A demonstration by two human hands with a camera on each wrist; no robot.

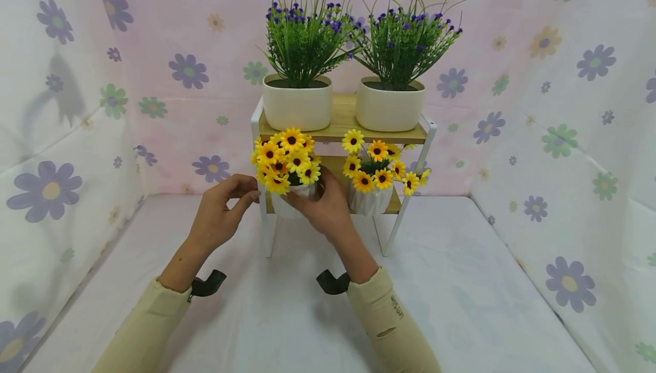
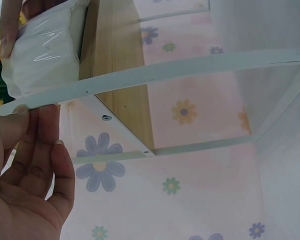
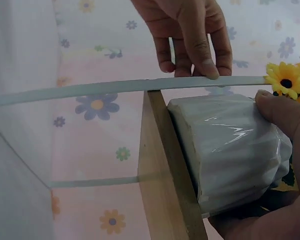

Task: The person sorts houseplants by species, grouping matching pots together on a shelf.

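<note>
My right hand (image 1: 329,209) grips a white ribbed flower pot (image 3: 235,145) around its sides, thumb and fingers on opposite faces. Yellow sunflowers (image 1: 287,159) fill this pot, which is at the left of the lower wooden shelf board (image 3: 165,170). In the right wrist view the pot's base lies close along that board, overhanging its front edge. My left hand (image 1: 217,210) pinches the white metal side frame (image 2: 155,75) of the small plant stand between thumb and fingers. A second white pot (image 1: 370,199) of yellow sunflowers stands to the right on the lower board.
Two cream oval planters (image 1: 297,105) with green grass and purple flowers stand on the upper board (image 1: 343,112). The stand is on a white cloth-covered table (image 1: 287,316). Flower-print curtains (image 1: 189,134) close in the back and both sides.
</note>
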